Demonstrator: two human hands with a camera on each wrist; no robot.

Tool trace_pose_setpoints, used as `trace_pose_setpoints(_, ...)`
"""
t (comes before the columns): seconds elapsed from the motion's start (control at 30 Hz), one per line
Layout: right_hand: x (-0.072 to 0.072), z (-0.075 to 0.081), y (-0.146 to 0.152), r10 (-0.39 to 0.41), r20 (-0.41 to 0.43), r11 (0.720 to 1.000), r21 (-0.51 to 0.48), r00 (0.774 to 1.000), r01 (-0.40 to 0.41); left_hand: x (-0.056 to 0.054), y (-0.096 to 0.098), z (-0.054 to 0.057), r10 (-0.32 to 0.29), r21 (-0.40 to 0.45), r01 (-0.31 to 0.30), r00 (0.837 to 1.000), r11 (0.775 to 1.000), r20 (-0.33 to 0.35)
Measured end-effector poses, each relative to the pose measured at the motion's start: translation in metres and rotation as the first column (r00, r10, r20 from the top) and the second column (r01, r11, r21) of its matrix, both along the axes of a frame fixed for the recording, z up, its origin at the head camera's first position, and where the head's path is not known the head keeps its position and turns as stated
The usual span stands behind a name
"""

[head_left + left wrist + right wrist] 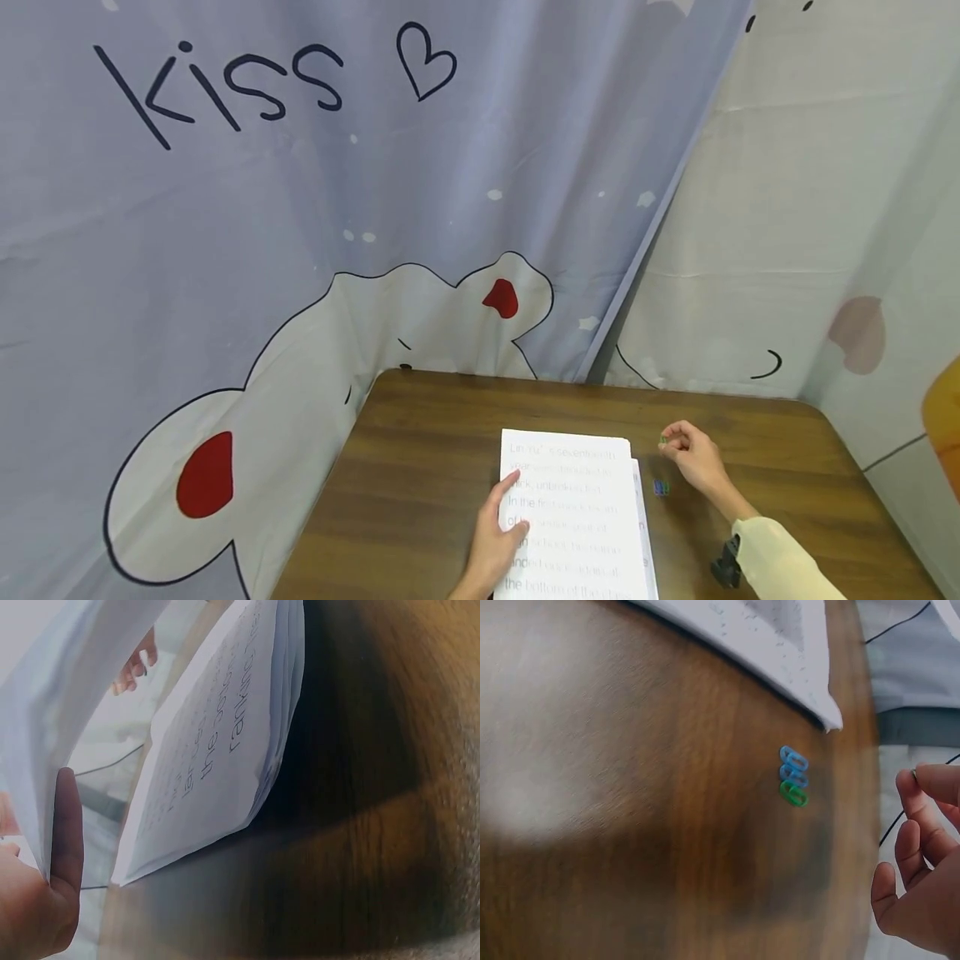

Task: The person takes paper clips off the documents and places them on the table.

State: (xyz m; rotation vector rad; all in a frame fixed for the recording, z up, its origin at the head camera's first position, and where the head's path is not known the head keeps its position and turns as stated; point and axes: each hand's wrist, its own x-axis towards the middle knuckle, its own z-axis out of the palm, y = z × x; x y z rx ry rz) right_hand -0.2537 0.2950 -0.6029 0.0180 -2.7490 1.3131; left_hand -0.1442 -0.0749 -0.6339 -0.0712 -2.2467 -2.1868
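My left hand grips the left edge of some white printed sheets, thumb on top and the other fingers below. In the left wrist view these sheets are raised and tilted above a second stack of printed paper on the table. My right hand is raised over the table to the right of the sheets. It pinches a small paper clip, greenish and mostly hidden, between thumb and forefinger. Below it, two blue paper clips and a green paper clip lie in a row on the table.
The brown wooden table has its far edge against a printed curtain. A black strap device sits on the right wrist by the pale sleeve.
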Motion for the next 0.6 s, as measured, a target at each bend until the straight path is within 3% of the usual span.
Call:
trace_pose_setpoints(0.2, 0.004, -0.013, 0.008, 0.008, 0.058, 1.0, 0.017, 0.998, -0.009, -0.002, -0.003, -0.003, 0.024, 0.005, -0.024, 1.0, 1.0, -0.01)
trace_pose_setpoints(0.6, 0.012, -0.025, 0.029, 0.038, 0.082, 0.996, 0.075, 0.996, -0.044, -0.003, -0.001, -0.004, 0.029, 0.006, -0.029, 0.999, 1.0, 0.02)
